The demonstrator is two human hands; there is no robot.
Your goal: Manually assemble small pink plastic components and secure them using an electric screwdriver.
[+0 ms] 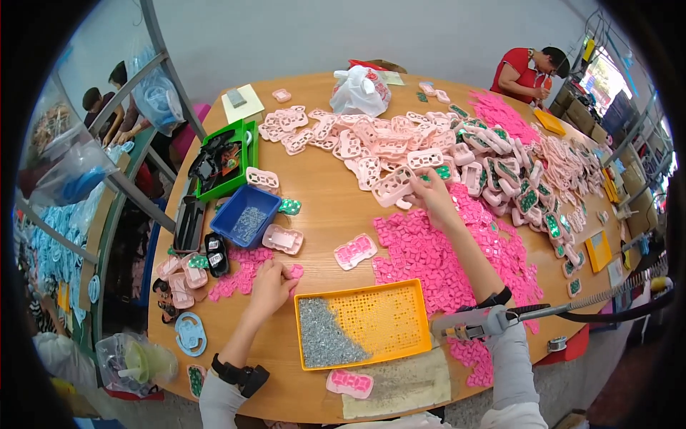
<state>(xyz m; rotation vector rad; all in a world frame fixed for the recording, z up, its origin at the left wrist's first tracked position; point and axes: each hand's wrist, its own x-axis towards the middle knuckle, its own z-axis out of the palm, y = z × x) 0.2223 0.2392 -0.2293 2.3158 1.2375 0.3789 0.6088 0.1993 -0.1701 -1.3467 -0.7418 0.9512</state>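
Note:
My right hand [433,196] reaches to the heap of pale pink parts, its fingers closed on the edge of a pale pink plastic shell [392,187] with cut-out holes. My left hand [271,289] is low over a small pile of bright pink pieces [245,272], fingers bent together at a small pink plastic piece [296,271]. Between my forearms stands a yellow tray [363,289] with small silvery parts gathered at its left side. A pale pink shell with bright pink pieces in it [355,252] lies beyond the tray. A similar filled shell [350,384] lies nearer me.
A power screwdriver [471,323] on a coiled hose lies by my right forearm. Bright pink pieces [446,250] spread under that arm. At left stand a blue bin [268,202] of small screws and a green tray [249,143]. A co-worker in red [522,75] works at the far right.

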